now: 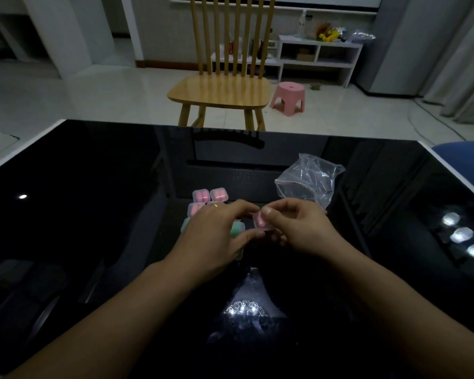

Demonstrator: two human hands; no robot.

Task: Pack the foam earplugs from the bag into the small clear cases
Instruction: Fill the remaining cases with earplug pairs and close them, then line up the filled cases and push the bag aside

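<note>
Both hands meet over the middle of the black glass table (pixel 93 187). Between them is a small clear case (pixel 260 220) with pink foam earplugs inside. My right hand (pixel 293 228) pinches it with thumb on top, and my left hand (pixel 219 231) grips its left side. Several filled clear cases lie behind and under my left hand: two with pink earplugs (pixel 210 195) at the back, others pink and green (pixel 237 231), partly hidden. A crumpled clear plastic bag (pixel 309 179) lies beyond my right hand; it looks empty.
A wooden chair (pixel 222 88) stands past the table's far edge, with a pink stool (pixel 288 98) beside it on the floor. Ceiling lights glare off the glass at the right and near me. A blue seat corner (pixel 465 162) shows at the right edge.
</note>
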